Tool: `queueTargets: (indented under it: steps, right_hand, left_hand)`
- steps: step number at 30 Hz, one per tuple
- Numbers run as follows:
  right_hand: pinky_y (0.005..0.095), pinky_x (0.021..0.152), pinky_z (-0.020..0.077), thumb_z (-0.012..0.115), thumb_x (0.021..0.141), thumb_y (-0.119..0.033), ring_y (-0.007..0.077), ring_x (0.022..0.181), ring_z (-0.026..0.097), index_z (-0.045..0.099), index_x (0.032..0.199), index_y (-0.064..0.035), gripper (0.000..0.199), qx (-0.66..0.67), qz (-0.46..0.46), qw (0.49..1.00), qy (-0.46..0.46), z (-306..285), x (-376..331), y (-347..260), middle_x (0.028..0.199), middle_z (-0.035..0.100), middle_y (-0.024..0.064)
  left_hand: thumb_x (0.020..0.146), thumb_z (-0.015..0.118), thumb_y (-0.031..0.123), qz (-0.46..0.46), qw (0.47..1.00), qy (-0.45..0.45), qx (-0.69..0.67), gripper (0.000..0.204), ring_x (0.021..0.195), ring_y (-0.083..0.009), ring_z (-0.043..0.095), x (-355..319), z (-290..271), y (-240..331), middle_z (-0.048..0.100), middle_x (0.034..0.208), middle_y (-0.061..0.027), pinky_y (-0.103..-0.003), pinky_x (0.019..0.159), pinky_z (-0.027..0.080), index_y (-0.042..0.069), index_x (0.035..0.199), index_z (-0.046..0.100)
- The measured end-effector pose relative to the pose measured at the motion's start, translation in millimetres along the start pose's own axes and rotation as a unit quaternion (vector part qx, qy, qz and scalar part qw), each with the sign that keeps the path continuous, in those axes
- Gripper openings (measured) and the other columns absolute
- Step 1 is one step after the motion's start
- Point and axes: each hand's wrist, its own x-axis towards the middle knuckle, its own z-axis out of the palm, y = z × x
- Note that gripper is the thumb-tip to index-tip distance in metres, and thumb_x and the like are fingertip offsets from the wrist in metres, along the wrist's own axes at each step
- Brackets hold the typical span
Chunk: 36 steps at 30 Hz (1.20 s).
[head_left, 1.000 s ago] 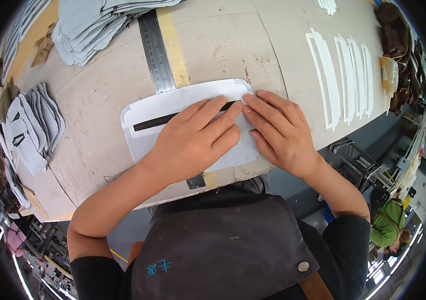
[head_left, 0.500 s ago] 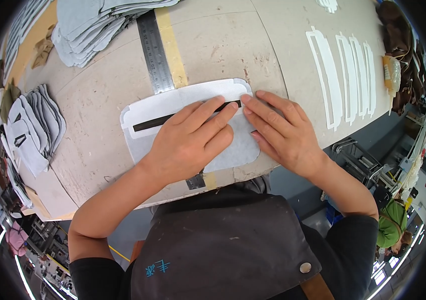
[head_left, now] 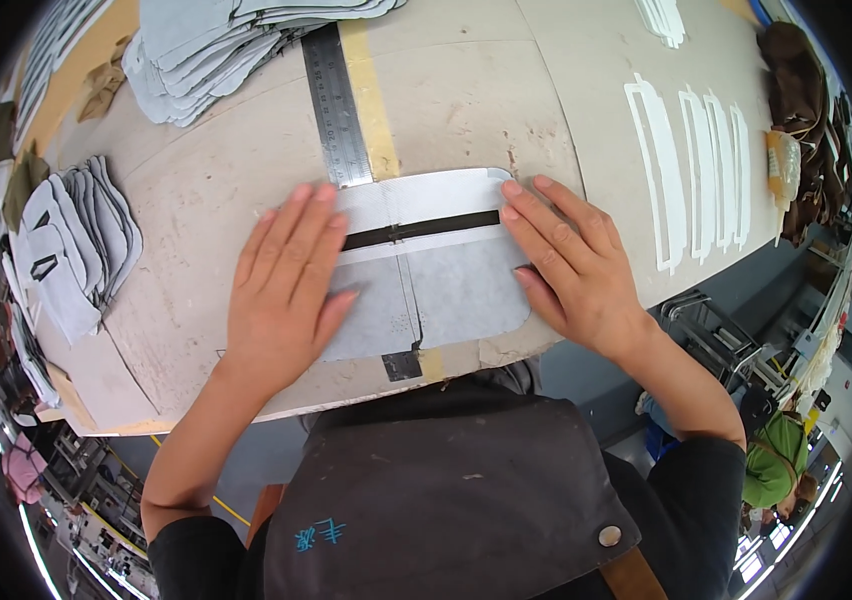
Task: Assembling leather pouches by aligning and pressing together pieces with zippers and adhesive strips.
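A flat grey panel with rounded corners [head_left: 466, 290] lies on the table in front of me, a white band along its far part. Across that band runs a long, narrow dark strip or slot [head_left: 446, 227]; I cannot tell which. My left hand [head_left: 286, 275] rests flat on the panel's left end, fingers stretched forward and covering the strip's left end. At the right edge, my right hand [head_left: 576, 265] lies with fingers extended, its fingertips touching the panel beside the strip's right end. Neither hand grasps anything.
A steel ruler [head_left: 336, 115] and a yellow tape strip [head_left: 370, 100] run away beyond the panel. Grey cut pieces are stacked at far left [head_left: 196, 60] and left [head_left: 86, 240]. Several white frame-shaped strips [head_left: 658, 180] lie right, near brown material [head_left: 794, 70] at the edge.
My left hand has slid from the panel's middle to its left end, uncovering the middle of the dark strip. My right hand stays at the right edge. The view has shifted slightly.
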Motion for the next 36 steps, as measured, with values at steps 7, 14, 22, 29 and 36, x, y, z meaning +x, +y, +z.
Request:
queueTargets:
  steps: [7,14,22,29,36]
  right_hand:
    - [0.0396,0.103,0.0403,0.068,0.082,-0.015,0.0283,0.136,0.044,0.055,0.133,-0.0008,0.055,-0.025,0.008,0.999,-0.033,-4,12,-4,0.147,0.049,0.0113]
    - [0.0418,0.111,0.0381,0.067,0.085,-0.017,0.0275,0.140,0.041,0.052,0.137,-0.0005,0.056,0.037,-0.020,0.998,-0.053,13,34,-16,0.149,0.046,0.0110]
    - [0.0408,0.112,0.0380,0.067,0.086,-0.018,0.0262,0.140,0.041,0.052,0.138,-0.0015,0.056,0.015,-0.022,0.998,-0.063,12,35,-18,0.150,0.045,0.0089]
    - [0.0410,0.110,0.0385,0.068,0.085,-0.017,0.0293,0.139,0.042,0.054,0.134,0.0014,0.055,0.006,-0.034,0.999,-0.039,13,27,-22,0.148,0.047,0.0115]
    - [0.0397,0.104,0.0412,0.066,0.085,-0.012,0.0291,0.133,0.046,0.056,0.133,0.0024,0.051,0.092,-0.072,0.993,-0.027,33,9,-47,0.143,0.050,0.0126]
  left_hand:
    - [0.078,0.075,0.029,-0.042,0.998,-0.045,0.020,0.075,0.145,-0.0327,0.034,1,-8,1,0.040,0.154,-0.0159,-0.048,0.117,0.028,-0.001,0.141,0.047]
    - [0.079,0.075,0.030,0.031,0.997,-0.046,-0.052,0.076,0.144,-0.0306,0.036,33,15,21,0.041,0.154,-0.0136,-0.045,0.118,0.029,0.001,0.143,0.046]
    - [0.080,0.074,0.031,0.015,0.998,-0.054,-0.032,0.076,0.145,-0.0288,0.036,14,6,7,0.040,0.154,-0.0128,-0.044,0.118,0.029,0.001,0.143,0.045]
    - [0.078,0.075,0.025,0.027,0.999,-0.028,-0.034,0.073,0.143,-0.0324,0.037,1,7,6,0.041,0.153,-0.0155,-0.045,0.115,0.034,-0.001,0.140,0.048]
    - [0.086,0.069,0.029,0.067,0.998,-0.009,-0.021,0.060,0.135,-0.0320,0.045,-16,19,34,0.046,0.148,-0.0183,-0.041,0.108,0.041,-0.006,0.132,0.055]
